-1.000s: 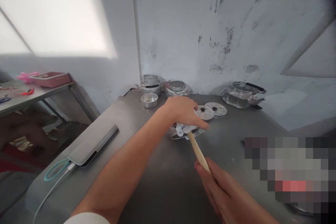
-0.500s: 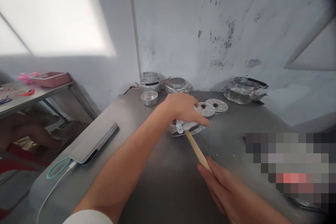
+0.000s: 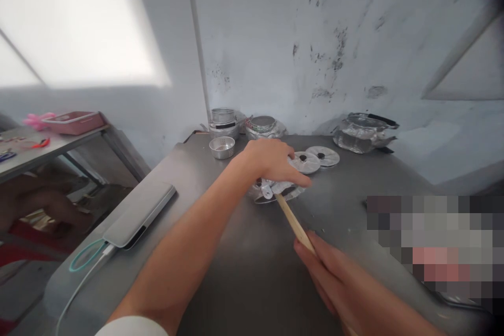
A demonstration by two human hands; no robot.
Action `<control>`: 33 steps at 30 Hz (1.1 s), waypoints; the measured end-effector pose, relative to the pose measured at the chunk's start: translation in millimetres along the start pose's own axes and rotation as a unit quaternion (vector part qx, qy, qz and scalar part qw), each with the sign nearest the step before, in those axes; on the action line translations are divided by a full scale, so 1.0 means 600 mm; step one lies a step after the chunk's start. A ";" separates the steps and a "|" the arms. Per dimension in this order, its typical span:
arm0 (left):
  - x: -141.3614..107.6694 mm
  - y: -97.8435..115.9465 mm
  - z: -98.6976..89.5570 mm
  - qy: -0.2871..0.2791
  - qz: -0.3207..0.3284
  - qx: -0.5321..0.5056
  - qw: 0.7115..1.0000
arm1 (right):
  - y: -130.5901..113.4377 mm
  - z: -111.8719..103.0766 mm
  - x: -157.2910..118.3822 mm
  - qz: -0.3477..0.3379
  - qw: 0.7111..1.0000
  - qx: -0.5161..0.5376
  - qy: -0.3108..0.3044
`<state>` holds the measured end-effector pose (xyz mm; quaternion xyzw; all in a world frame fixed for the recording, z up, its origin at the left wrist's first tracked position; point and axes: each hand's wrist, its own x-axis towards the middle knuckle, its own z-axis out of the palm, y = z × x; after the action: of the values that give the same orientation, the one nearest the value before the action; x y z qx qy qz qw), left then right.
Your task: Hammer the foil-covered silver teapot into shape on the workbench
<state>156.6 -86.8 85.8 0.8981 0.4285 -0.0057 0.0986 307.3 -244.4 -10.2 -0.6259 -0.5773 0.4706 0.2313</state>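
My right hand (image 3: 317,260) is wrapped round a wooden stick (image 3: 290,215), whose far end reaches a crumpled silvery metal piece (image 3: 289,189). Over that piece lies my left hand (image 3: 271,160), palm down, with thumb and fingers apart; its fingertips are partly hidden, and it seems to rest on the metal. A small metal tab (image 3: 267,191) shows below the left hand. Just beyond are two round metal lids with black knobs, one near the fingers (image 3: 309,165) and one farther right (image 3: 328,156).
On the grey table (image 3: 244,283) stand a perforated cup (image 3: 222,148), a metal pot (image 3: 224,128), a patterned-rim pot (image 3: 263,125) and a kettle (image 3: 360,134). A power bank (image 3: 139,215) with a cable lies left. A pink basket (image 3: 74,122) sits on another table. The right side is pixelated.
The whole view has shifted slightly. Both hands keep nearly the same pose on the metal piece and the stick.
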 end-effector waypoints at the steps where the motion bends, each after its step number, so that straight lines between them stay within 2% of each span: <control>1: -0.001 0.000 0.000 -0.001 -0.002 -0.001 1.000 | -0.003 0.000 0.001 -0.009 1.000 -0.007 0.009; 4: -0.003 0.002 -0.002 -0.005 -0.007 -0.002 1.000 | -0.007 0.002 0.005 -0.025 0.999 -0.032 0.030; 14: -0.004 0.004 -0.004 -0.006 -0.010 -0.004 1.000 | 0.014 -0.009 0.004 -0.053 0.998 -0.011 0.016; 19: -0.006 0.005 -0.004 -0.005 -0.010 -0.002 1.000 | 0.016 0.002 0.010 -0.015 0.999 -0.033 0.003; 26: -0.005 0.003 -0.004 -0.008 -0.006 0.002 1.000 | 0.000 -0.002 0.004 -0.048 0.998 -0.034 0.022; 33: -0.005 0.004 -0.003 -0.003 -0.006 0.004 1.000 | -0.009 -0.001 0.000 0.016 1.000 -0.019 -0.001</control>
<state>156.3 -89.9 88.4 0.8957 0.4340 -0.0109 0.0963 305.0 -242.9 -5.8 -0.6387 -0.5766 0.4636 0.2112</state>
